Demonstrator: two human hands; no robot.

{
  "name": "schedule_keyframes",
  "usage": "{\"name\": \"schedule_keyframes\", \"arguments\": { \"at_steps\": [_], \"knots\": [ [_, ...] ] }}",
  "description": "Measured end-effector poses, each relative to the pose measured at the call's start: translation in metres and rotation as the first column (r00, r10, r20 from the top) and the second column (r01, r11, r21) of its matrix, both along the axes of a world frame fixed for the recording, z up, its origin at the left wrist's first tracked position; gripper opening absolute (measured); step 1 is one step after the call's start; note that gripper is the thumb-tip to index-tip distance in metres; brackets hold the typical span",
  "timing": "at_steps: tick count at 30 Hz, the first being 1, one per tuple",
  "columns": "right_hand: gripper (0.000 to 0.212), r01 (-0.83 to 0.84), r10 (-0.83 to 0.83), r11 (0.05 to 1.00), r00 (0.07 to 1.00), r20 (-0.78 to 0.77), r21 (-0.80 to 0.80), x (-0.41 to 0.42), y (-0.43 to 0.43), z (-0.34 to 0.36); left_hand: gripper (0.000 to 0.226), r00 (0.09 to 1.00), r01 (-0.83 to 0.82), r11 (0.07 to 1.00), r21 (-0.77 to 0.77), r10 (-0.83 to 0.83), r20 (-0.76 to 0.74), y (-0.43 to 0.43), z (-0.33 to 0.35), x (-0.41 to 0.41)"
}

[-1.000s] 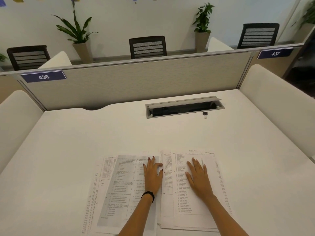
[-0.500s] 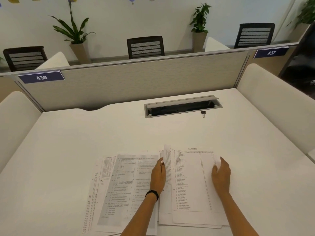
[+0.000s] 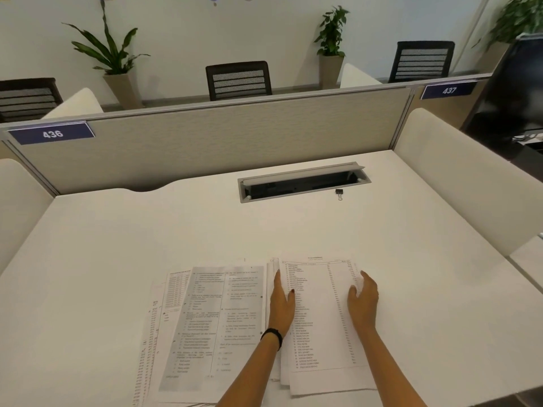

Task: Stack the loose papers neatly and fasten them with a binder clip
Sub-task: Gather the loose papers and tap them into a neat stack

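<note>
Two loose groups of printed papers lie on the white desk [image 3: 117, 245] near its front edge. The left pile [image 3: 205, 324] is fanned out and uneven. The right pile [image 3: 320, 318] carries a sheet with a long printed list on top. My left hand [image 3: 282, 304] grips the left edge of the right pile, thumb on top. My right hand [image 3: 363, 301] holds its right edge, which curls up slightly. A small black binder clip [image 3: 339, 193] lies far back on the desk, beside the cable tray, well away from both hands.
A grey cable tray [image 3: 302, 185] with its lid raised is sunk into the desk at the back. A grey partition [image 3: 220, 142] closes off the far side and white side panels [image 3: 458, 177] flank the desk. Chairs and potted plants stand beyond.
Both hands went from lying flat on the papers to the two side edges of the right pile, pushing its sheets together. The right edge has lifted a little.
</note>
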State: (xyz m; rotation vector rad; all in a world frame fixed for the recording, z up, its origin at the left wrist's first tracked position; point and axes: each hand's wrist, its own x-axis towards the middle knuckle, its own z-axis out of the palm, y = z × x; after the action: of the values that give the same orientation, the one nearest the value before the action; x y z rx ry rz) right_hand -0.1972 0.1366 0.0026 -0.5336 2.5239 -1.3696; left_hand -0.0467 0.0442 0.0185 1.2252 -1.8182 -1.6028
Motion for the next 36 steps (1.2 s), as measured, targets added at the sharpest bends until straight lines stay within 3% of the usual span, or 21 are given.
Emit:
{"name": "schedule_keyframes", "arguments": {
  "at_steps": [5,11,15,19,23,29,36],
  "knots": [
    [0.049,-0.065,0.066,0.998,0.996,0.059,-0.016,-0.004,0.005,0.004,0.057,0.999,-0.035,0.999,0.016,0.035,-0.018,-0.002,0.004,-0.002],
    [0.044,0.052,-0.027,0.993,0.974,0.223,-0.106,-0.014,0.015,0.018,0.047,0.995,-0.075,0.997,-0.026,0.073,-0.065,-0.008,0.004,-0.005],
    [0.040,-0.033,0.062,0.995,0.941,0.333,-0.092,-0.024,0.021,0.018,0.045,0.990,-0.106,0.994,-0.002,0.106,-0.098,-0.009,0.005,-0.007],
    [0.035,-0.084,0.106,0.993,0.939,0.329,-0.078,-0.028,0.027,0.018,0.046,0.992,-0.085,0.995,0.045,0.088,-0.087,-0.007,0.009,-0.009],
    [0.011,-0.108,0.124,0.992,0.952,0.279,-0.070,-0.027,0.031,0.023,0.045,0.999,-0.034,0.999,0.019,0.034,-0.014,-0.004,0.003,-0.005],
    [0.015,-0.052,0.062,0.997,0.974,0.220,-0.050,-0.028,0.035,0.019,0.043,0.970,-0.082,0.975,-0.207,0.126,0.210,-0.009,-0.006,0.004],
    [0.021,-0.086,0.091,0.996,0.976,0.196,-0.034,-0.023,0.035,0.014,0.054,0.934,-0.054,0.975,-0.218,0.126,0.334,-0.021,-0.011,0.002]
  ]
}}
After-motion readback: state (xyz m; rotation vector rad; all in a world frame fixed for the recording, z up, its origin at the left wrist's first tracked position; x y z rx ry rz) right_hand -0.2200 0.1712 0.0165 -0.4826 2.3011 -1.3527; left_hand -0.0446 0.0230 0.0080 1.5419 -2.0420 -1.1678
